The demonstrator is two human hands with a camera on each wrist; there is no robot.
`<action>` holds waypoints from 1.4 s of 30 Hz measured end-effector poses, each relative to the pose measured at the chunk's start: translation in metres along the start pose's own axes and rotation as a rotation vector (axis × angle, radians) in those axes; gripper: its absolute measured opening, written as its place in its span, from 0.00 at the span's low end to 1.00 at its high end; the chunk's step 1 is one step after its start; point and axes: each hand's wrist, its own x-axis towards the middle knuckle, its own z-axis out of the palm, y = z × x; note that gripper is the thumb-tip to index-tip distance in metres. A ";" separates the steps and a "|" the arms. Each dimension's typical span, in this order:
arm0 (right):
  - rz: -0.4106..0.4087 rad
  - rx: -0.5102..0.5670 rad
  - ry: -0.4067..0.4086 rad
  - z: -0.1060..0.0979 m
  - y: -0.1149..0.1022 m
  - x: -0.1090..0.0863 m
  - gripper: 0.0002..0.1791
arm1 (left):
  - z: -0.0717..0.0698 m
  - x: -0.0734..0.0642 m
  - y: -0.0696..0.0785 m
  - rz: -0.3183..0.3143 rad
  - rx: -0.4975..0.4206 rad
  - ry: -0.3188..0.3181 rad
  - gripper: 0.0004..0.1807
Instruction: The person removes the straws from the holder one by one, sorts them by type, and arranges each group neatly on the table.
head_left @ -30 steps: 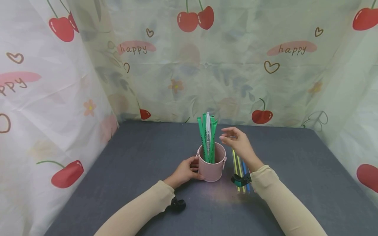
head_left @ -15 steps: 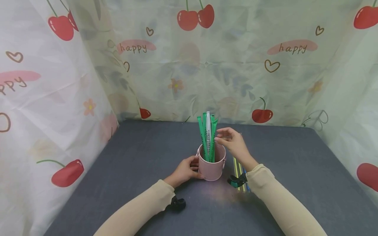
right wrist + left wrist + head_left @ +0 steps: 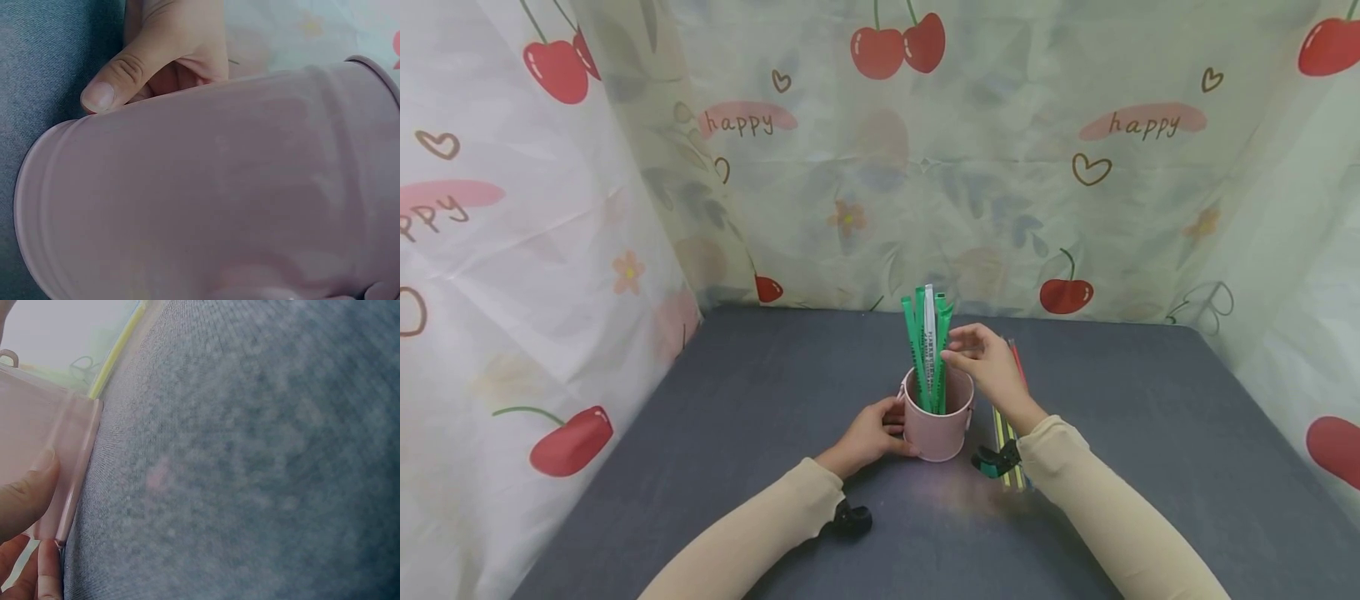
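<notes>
In the head view a pink bucket point(image 3: 934, 437) stands upright on the dark table. Several long, slim green wrappers point(image 3: 919, 350) with print, like wrapped straws, lean in it, with one paler wrapper point(image 3: 929, 333) among them. My left hand point(image 3: 868, 435) holds the bucket's left side, its thumb point(image 3: 32, 494) against the wall near the base. At the wrappers' right edge, my right hand point(image 3: 994, 371) has thumb and fingers apart, very near or touching the rightmost one. The right wrist view shows the bucket and my left hand point(image 3: 165, 53), not the right fingertips.
Striped pencils point(image 3: 1009, 450) in yellow and other colours lie to the bucket's right, partly under my right forearm. A red one point(image 3: 1017, 358) shows beyond that hand. The table point(image 3: 790, 358) ends at a curtain point(image 3: 925, 200) printed with cherries.
My right hand has moved left from beside the bucket to the wrappers' right edge, slowing in the last half second. The left hand, bucket and wrappers stay put.
</notes>
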 end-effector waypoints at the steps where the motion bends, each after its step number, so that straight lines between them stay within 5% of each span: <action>1: 0.001 -0.002 0.006 0.001 0.000 0.000 0.22 | 0.000 0.000 -0.001 0.002 -0.003 0.000 0.41; 10: -0.003 -0.056 0.041 0.005 0.000 0.003 0.21 | 0.000 -0.001 0.001 -0.005 -0.007 0.003 0.40; 17: -0.003 -0.075 0.055 0.008 -0.003 0.002 0.21 | -0.002 -0.018 0.026 0.001 -0.009 -0.005 0.38; 22: -0.007 -0.104 0.056 0.009 -0.004 0.003 0.21 | -0.002 -0.020 0.029 0.009 -0.006 -0.007 0.38; 29: -0.008 -0.113 0.057 0.008 -0.002 0.004 0.20 | -0.001 0.002 -0.003 -0.003 0.003 -0.006 0.40; 42: -0.018 -0.080 0.065 0.010 0.000 0.001 0.20 | 0.000 0.001 -0.001 -0.007 -0.012 0.001 0.40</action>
